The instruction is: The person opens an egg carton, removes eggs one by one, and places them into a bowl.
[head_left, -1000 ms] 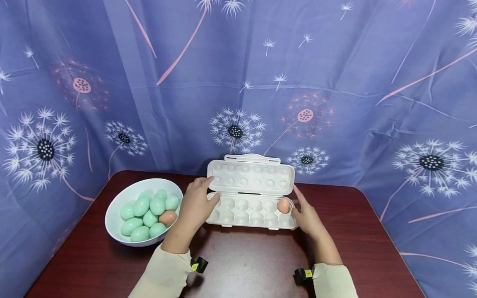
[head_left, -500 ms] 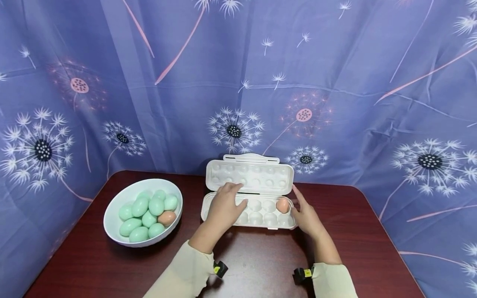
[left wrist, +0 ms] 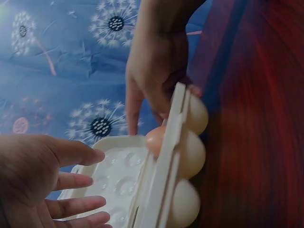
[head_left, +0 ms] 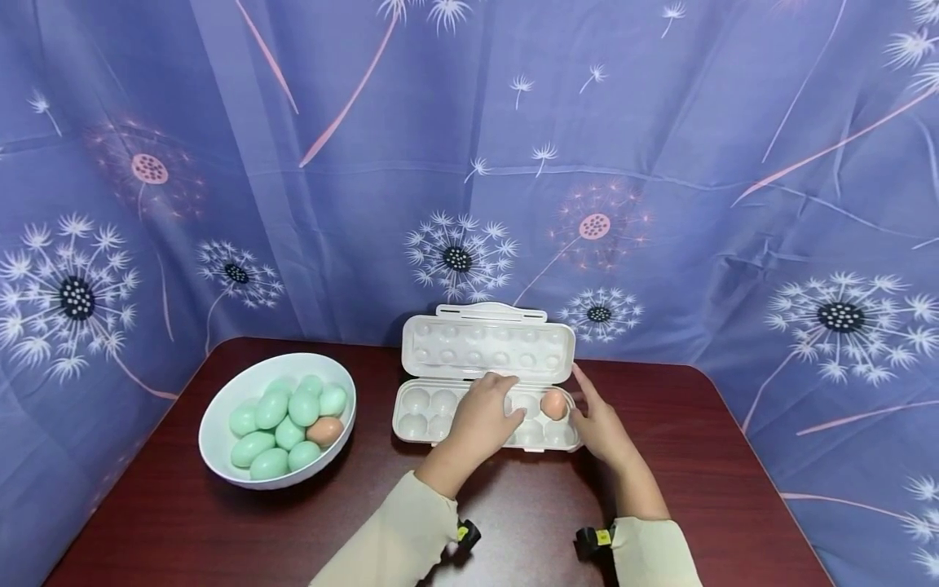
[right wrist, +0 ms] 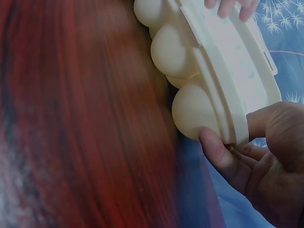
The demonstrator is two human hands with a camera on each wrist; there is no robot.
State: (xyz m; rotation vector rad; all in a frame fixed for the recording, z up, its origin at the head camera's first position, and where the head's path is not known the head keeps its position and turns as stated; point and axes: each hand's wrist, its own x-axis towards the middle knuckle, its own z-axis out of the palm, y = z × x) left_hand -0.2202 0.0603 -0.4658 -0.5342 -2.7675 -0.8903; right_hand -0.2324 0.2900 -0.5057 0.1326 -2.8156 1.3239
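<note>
A white plastic egg carton (head_left: 487,339) stands on the table with its lid raised at the back. One brown egg (head_left: 554,404) sits upright in the back cup at the right end. My left hand (head_left: 478,420) hovers over the middle of the carton, hiding some cups; its fingers (left wrist: 78,205) are spread and hold nothing. At the right end, my right hand (head_left: 603,428) holds the carton: in the right wrist view the thumb (right wrist: 216,151) presses a cup from outside and the index finger bends over the rim.
A white bowl (head_left: 214,436) stands on the left with several pale green eggs (head_left: 271,409) and one brown egg. The dark red wooden table (head_left: 176,534) meets a blue dandelion-print curtain (head_left: 352,244) at the back.
My left hand has moved right from the carton's left end to above its middle, uncovering the left cups. The right hand stays at the right end. The head view has shifted slightly.
</note>
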